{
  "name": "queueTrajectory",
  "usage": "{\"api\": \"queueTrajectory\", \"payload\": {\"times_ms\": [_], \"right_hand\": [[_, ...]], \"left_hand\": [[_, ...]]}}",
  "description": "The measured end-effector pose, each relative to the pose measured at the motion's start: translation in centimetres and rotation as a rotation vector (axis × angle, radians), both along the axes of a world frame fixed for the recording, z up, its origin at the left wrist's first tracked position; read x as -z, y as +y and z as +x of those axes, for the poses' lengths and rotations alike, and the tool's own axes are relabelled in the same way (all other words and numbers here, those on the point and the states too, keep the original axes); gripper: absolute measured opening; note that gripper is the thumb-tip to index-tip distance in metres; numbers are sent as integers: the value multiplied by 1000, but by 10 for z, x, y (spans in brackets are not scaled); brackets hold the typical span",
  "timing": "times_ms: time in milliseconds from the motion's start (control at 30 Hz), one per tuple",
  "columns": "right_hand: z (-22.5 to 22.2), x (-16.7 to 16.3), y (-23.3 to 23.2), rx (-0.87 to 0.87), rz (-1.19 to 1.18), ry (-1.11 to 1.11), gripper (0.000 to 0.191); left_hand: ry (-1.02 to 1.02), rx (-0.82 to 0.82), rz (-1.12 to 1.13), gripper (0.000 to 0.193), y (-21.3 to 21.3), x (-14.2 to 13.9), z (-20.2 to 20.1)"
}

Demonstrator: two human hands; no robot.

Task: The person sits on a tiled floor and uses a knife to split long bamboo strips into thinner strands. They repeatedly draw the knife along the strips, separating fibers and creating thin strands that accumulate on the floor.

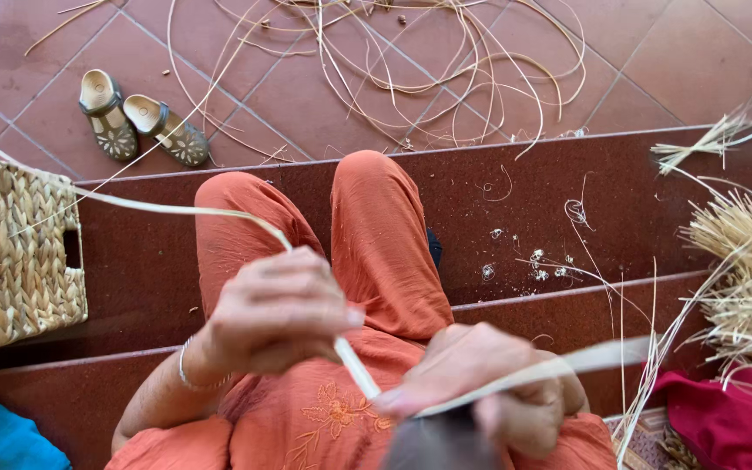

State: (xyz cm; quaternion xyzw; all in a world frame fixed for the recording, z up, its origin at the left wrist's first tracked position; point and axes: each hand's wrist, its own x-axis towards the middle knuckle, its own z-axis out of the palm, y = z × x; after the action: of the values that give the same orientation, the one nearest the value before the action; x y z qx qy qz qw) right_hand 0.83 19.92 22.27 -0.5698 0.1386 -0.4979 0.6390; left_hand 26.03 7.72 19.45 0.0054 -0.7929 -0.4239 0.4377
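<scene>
I sit on dark red steps in orange clothes. My left hand (276, 309) is closed around a long pale cane strip (167, 209) that arcs up and away to the left. My right hand (480, 374) grips the same strip near its lower end together with a dark-handled tool (446, 435), whose blade I cannot make out. A flat split piece of the cane strip (567, 361) runs out to the right from my right hand. The two hands are close together above my lap.
A woven basket (10, 252) stands on the step at left. A pair of sandals (141, 117) lies on the tiled floor below, near loops of loose cane (446, 61). A bundle of straw-like strips (746, 270) and red cloth (724, 418) are at right; blue cloth (2, 439) at bottom left.
</scene>
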Motion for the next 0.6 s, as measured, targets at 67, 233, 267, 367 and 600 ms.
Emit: {"api": "queueTrajectory", "payload": {"times_ms": [67, 233, 267, 367, 600], "right_hand": [[9, 2, 12, 247, 141, -229, 48], [-22, 31, -4, 299, 229, -364, 61], [-32, 37, -9, 284, 230, -370, 65], [-51, 51, -25, 517, 269, -274, 67], [-83, 79, -91, 437, 362, -267, 61]], "left_hand": [[-124, -93, 60, 22, -13, 10, -1], [-217, -104, 176, 13, -38, 44, -2], [-241, -119, 215, 11, -39, 50, -3], [-258, -131, 301, 10, -41, 62, -5], [-229, -120, 398, 9, -49, 67, -17]]}}
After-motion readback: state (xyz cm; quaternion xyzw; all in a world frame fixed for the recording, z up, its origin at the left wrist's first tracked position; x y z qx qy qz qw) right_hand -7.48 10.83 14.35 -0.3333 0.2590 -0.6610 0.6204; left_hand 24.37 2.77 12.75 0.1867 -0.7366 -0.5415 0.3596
